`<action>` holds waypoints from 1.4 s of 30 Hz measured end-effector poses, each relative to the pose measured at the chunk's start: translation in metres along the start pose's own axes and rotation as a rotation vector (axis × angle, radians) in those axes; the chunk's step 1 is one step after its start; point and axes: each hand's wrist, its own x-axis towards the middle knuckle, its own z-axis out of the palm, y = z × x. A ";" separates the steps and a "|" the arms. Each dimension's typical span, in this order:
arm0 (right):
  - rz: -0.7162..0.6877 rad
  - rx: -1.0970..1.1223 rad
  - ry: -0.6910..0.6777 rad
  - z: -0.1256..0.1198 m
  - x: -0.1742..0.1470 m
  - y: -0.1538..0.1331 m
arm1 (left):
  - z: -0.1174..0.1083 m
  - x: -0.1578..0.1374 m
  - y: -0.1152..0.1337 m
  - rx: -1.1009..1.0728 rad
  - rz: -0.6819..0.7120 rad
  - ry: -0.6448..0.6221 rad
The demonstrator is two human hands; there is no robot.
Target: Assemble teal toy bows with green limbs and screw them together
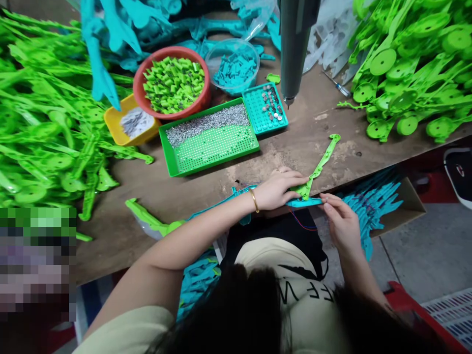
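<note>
A long blue plastic part (304, 202) lies along the table's front edge, partly hidden under my left arm. My left hand (278, 189), with a gold bangle at the wrist, presses down on it, fingers closed over it and over the near end of a green plastic part (319, 169). The green part's thin arm reaches away across the table. My right hand (341, 216) pinches the blue part's right tip; whether a small piece is also between those fingers I cannot tell. Thin red and blue wires (302, 223) hang below the blue part.
A hanging power screwdriver (295, 54) points down above the table. Behind the hands stand a green tray (212, 162) of screws, a teal tray (254, 110) of small metal discs and a red bowl (138, 88) of green pieces. Green parts (401, 69) pile right; a box (409, 211) stands below.
</note>
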 end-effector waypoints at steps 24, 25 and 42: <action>-0.348 -0.087 -0.066 0.008 0.085 -0.054 | 0.000 0.057 0.051 -0.811 -0.334 0.500; -0.337 -0.093 -0.070 0.006 0.087 -0.053 | 0.000 0.058 0.050 -0.813 -0.338 0.491; -0.528 -0.831 -0.108 0.008 0.158 -0.048 | 0.032 0.080 0.036 0.234 -0.359 0.336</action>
